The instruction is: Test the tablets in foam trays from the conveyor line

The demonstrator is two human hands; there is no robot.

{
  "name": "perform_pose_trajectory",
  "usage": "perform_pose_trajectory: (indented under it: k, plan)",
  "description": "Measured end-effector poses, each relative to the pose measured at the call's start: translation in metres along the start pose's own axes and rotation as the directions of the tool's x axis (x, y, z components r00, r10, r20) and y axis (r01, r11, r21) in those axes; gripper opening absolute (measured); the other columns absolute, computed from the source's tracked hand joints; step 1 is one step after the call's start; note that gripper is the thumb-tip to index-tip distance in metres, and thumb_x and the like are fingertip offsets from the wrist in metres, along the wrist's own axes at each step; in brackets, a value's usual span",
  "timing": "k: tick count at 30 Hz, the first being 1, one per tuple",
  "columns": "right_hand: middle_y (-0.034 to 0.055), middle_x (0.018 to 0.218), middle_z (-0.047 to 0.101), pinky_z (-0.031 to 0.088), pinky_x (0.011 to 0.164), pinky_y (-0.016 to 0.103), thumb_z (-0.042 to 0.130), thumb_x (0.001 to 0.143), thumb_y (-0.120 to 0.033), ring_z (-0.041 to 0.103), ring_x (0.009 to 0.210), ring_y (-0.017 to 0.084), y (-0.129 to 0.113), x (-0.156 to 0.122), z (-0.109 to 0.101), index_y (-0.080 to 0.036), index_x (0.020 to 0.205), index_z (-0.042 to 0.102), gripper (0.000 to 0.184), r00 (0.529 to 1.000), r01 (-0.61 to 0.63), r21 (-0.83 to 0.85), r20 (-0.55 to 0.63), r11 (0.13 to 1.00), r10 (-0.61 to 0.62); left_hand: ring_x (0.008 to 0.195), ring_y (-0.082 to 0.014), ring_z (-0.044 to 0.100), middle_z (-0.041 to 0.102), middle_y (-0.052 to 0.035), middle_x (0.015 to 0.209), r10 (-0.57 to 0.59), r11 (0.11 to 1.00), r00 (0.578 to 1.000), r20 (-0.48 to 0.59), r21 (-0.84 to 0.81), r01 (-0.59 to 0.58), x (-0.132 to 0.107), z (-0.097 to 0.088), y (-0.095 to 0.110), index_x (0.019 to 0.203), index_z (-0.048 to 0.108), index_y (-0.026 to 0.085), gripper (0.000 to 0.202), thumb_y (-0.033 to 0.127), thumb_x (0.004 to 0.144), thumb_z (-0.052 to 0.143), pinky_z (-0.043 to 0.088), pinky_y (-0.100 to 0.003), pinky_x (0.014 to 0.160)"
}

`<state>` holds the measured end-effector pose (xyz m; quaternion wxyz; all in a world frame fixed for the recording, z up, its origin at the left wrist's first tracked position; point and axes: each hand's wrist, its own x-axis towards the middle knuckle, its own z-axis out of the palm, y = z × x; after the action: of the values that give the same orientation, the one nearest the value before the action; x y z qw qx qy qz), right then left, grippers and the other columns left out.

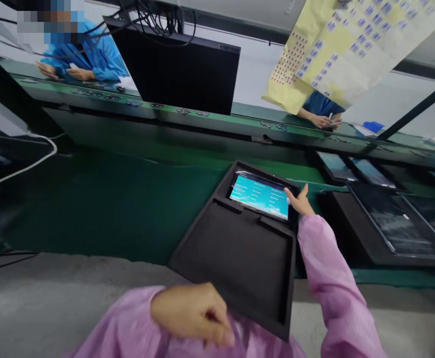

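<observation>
A tablet with a lit turquoise screen showing rows of small text lies in the far compartment of a black foam tray. My right hand is at the tablet's right end, thumb stretched over the edge of the screen and a finger pointing away. I cannot tell whether the thumb touches the glass. The tray's larger near compartment holds nothing, and its near edge reaches past the bench towards my body. My left hand is loosely closed in front of my body, left of the tray's near end, with nothing visible in it.
On the right, another black tray carries dark-screened tablets. More tablets lie behind it. A black monitor and yellow label sheets hang over the green bench. Co-workers sit across a raised ledge.
</observation>
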<state>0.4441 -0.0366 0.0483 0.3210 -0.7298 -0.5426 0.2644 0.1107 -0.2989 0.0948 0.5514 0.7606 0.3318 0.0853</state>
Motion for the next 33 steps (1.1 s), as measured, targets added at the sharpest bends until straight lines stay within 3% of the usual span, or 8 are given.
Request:
perform_pose_trajectory:
  k: [2,5,7,10,15,20,24,33]
  plan:
    - [0.0318,0.145,0.041,0.027,0.114,0.056,0.063,0.053,-0.088,0.035,0.138,0.046,-0.003,0.013,0.003,-0.001,0.155,0.002,0.147,1.000,-0.006,-0.026,0.017,1.000,0.006,0.074,-0.0165,0.068,0.073,-0.0042,0.085,0.011,0.997,0.984,-0.176,0.076,0.003,0.028,-0.042,-0.001,0.095,0.077,0.022,0.037,0.053,0.087,0.059,0.052,-0.022,0.067]
    - [0.0289,0.150,0.036,0.023,0.114,0.059,0.067,0.052,-0.085,0.027,0.142,0.047,0.000,0.017,0.008,-0.007,0.156,0.001,0.146,1.000,0.018,-0.039,0.016,0.999,-0.017,0.116,-0.0263,0.062,0.065,-0.0133,0.125,0.037,0.937,0.712,-0.701,0.271,0.219,0.052,-0.092,-0.030,0.126,0.062,0.019,0.047,0.049,0.096,0.042,0.049,-0.037,0.098]
    - [0.0284,0.150,0.035,0.023,0.113,0.061,0.066,0.055,-0.084,0.026,0.142,0.047,0.004,0.016,0.010,-0.009,0.156,0.000,0.142,0.999,0.032,-0.032,0.018,0.999,-0.032,0.137,-0.0343,0.044,0.046,-0.0209,0.148,0.083,0.889,0.611,-0.787,0.336,0.311,0.054,-0.096,-0.057,0.146,0.039,0.012,0.069,0.057,0.093,0.043,0.040,-0.049,0.111]
    - [0.0266,0.147,0.040,0.026,0.111,0.062,0.063,0.060,-0.081,0.029,0.141,0.045,0.008,0.013,0.015,-0.012,0.156,0.003,0.133,0.995,0.088,-0.007,0.040,0.996,-0.088,0.147,-0.0330,0.030,0.023,-0.0228,0.160,0.088,0.879,0.706,-0.703,0.389,0.277,0.040,-0.046,-0.084,0.157,0.005,0.012,0.079,0.054,0.097,0.036,0.036,-0.050,0.115]
    - [0.0186,0.142,0.050,0.029,0.110,0.060,0.066,0.063,-0.073,0.038,0.135,0.041,0.004,0.002,0.044,-0.018,0.156,0.011,0.121,0.954,0.277,0.027,0.110,0.960,-0.279,0.150,-0.0408,0.017,0.003,-0.0215,0.164,0.159,0.763,0.604,-0.781,0.485,0.427,0.009,0.036,-0.078,0.157,-0.006,0.015,0.082,0.051,0.098,0.038,0.035,-0.058,0.112]
    - [0.0191,0.150,0.042,0.028,0.109,0.064,0.068,0.068,-0.069,0.041,0.133,0.041,0.005,-0.014,0.070,-0.021,0.156,0.012,0.115,0.918,0.381,0.042,0.102,0.924,-0.383,0.137,-0.0426,0.039,0.040,-0.0278,0.148,0.303,0.622,0.456,-0.837,0.536,0.571,0.033,-0.049,-0.077,0.145,0.040,0.003,0.074,0.059,0.097,0.030,0.030,-0.063,0.111]
    - [0.0223,0.151,0.036,0.037,0.105,0.059,0.051,0.082,-0.072,0.045,0.131,0.036,0.008,-0.023,0.068,-0.020,0.155,0.011,0.099,0.918,0.395,0.072,0.011,0.916,-0.397,0.113,-0.0412,0.053,0.060,-0.0274,0.121,0.266,0.547,0.455,-0.850,0.522,0.655,0.071,-0.121,-0.085,0.101,0.072,0.005,0.079,0.067,0.095,0.024,0.041,-0.058,0.096]
    - [0.0167,0.142,0.049,0.037,0.109,0.053,0.038,0.092,-0.070,0.045,0.133,0.030,0.000,-0.030,0.065,-0.020,0.138,0.048,0.069,0.870,0.492,0.095,-0.075,0.865,-0.487,0.105,-0.0351,0.051,0.060,-0.0222,0.108,0.014,0.694,0.493,-0.870,0.363,0.622,0.104,-0.145,-0.073,0.076,0.073,0.009,0.082,0.072,0.092,0.022,0.042,-0.050,0.092]
